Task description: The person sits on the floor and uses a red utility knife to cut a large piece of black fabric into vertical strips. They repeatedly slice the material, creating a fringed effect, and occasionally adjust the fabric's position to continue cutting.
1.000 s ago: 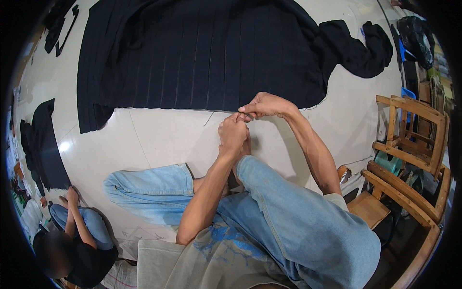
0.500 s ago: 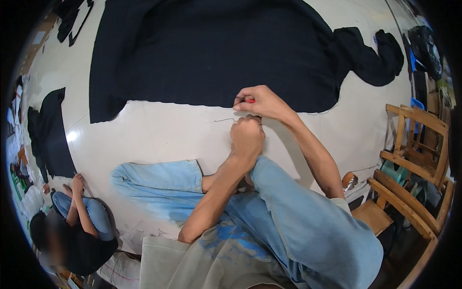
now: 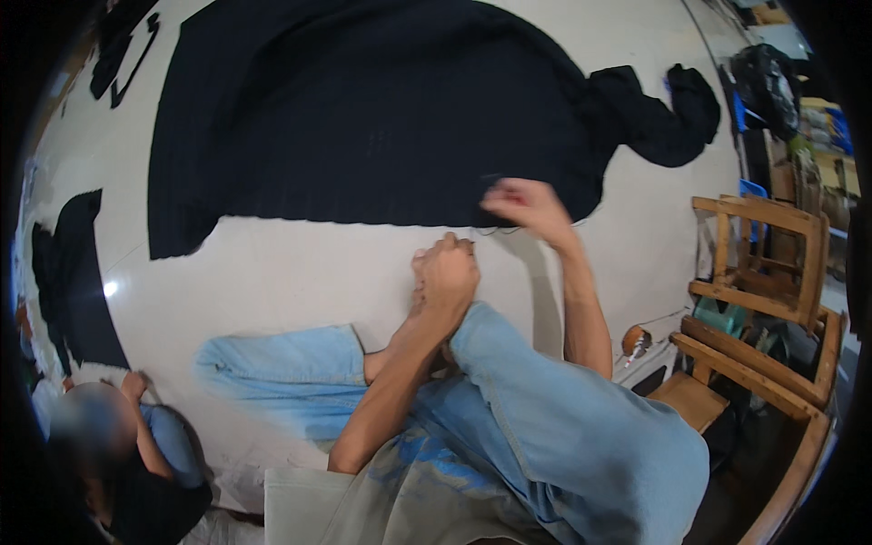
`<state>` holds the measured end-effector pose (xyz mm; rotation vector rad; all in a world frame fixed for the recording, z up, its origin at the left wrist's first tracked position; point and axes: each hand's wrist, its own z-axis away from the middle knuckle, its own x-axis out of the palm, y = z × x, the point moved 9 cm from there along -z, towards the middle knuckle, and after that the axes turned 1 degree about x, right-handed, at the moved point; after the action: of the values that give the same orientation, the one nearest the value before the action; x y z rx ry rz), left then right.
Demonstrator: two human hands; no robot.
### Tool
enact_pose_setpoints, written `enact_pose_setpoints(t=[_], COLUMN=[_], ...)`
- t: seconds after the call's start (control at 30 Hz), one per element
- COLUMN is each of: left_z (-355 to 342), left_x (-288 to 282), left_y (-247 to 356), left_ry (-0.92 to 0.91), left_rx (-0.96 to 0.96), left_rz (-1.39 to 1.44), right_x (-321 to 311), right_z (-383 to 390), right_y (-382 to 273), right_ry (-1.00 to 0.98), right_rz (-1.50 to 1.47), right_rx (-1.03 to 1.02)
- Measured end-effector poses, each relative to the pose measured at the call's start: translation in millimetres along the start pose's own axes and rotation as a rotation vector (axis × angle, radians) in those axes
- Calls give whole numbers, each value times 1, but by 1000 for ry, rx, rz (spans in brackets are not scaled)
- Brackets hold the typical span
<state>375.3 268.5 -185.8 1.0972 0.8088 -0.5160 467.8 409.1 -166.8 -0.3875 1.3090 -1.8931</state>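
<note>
A large black cloth [image 3: 391,127] lies spread on the pale floor [image 3: 291,272] ahead of me. My left hand [image 3: 447,272] is closed just short of its near edge, beside my raised knee. Something small and dark shows at its fingertips, but I cannot make out what. Over the near right part of the cloth, my right hand [image 3: 529,207] is closed with fingertips together, slightly blurred. A faint thin streak shows above these fingers; what they grip is unclear. A loose dark thread [image 3: 510,231] curves along the cloth's edge below this hand.
Wooden stools [image 3: 763,254] stand at the right, with a black plastic bag [image 3: 767,86] behind them. Another black cloth piece [image 3: 77,282] lies at the left. A seated person [image 3: 150,463] is at the lower left. A roll of brown tape [image 3: 636,341] lies beside the stools.
My right hand has moved right and away from the left hand, now over the cloth. The red thing that showed in it is no longer distinct. My left hand stays closed near the knee.
</note>
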Motion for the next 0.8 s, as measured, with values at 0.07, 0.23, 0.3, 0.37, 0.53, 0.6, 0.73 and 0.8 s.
enact_pose_setpoints(t=[0.07, 0.23, 0.3, 0.37, 0.53, 0.6, 0.73, 0.8], left_z=[-5, -6, -3, -1, -7, -9, -17, -20], left_x=[2, 57, 87, 92, 66, 71, 80, 82], left_y=[12, -24, -24, -38, 3, 1, -4, -12], left_ry=[112, 93, 104, 156, 24, 2, 58, 107], left_rx=[26, -579, -675, -578, -469, -483, -473, -490], left_rz=[179, 1411, 1662, 1759, 1910, 1962, 1840, 1569], right_x=[-148, -273, -252, -195, -50, -26, -25, -31], right_z=[100, 307, 306, 248, 91, 61, 47, 53], right_y=[72, 175, 164, 132, 67, 48, 40, 38], right_ry=[635, 848, 980, 916, 525, 436, 445, 473], right_rz=[-69, 704, 514, 296, 78, 161, 88, 16], right_rx=[161, 825, 457, 341, 10, 49, 162, 123])
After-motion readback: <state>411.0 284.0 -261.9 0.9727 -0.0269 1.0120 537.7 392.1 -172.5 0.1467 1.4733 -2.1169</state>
